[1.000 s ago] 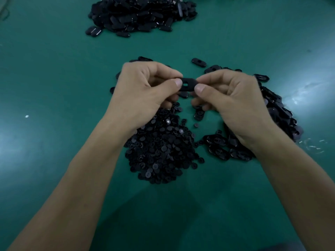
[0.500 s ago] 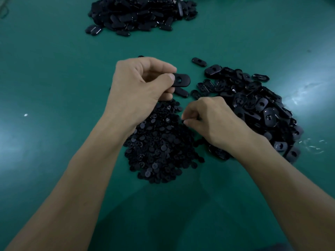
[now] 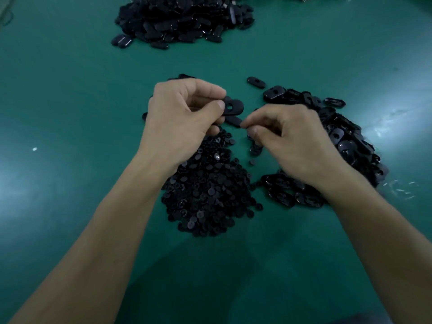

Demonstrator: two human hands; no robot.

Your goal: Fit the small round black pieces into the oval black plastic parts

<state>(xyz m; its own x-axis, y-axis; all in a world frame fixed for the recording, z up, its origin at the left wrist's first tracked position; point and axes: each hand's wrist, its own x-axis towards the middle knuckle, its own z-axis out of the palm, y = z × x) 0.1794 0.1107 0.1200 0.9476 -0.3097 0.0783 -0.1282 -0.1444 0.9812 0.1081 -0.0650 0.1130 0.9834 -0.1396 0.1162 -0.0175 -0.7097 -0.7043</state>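
Note:
My left hand [image 3: 182, 118] pinches an oval black plastic part [image 3: 233, 107] between thumb and forefinger, its round hole facing me. My right hand [image 3: 287, 136] sits just below and right of it, thumb and forefinger pinched together on a small round black piece [image 3: 243, 125] that is mostly hidden. A heap of small round black pieces [image 3: 208, 190] lies under and between my wrists. A heap of oval black parts [image 3: 346, 136] lies to the right, partly under my right hand.
A larger heap of black oval parts [image 3: 182, 19] sits at the far edge of the green table [image 3: 70, 90]. One loose oval part [image 3: 256, 82] lies beyond my hands. White scraps [image 3: 399, 188] lie at the right.
My right hand let go of the oval part, dipped to the round-piece heap, and has now risen back toward the oval part with fingertips pinched. My left hand kept hold of the oval part.

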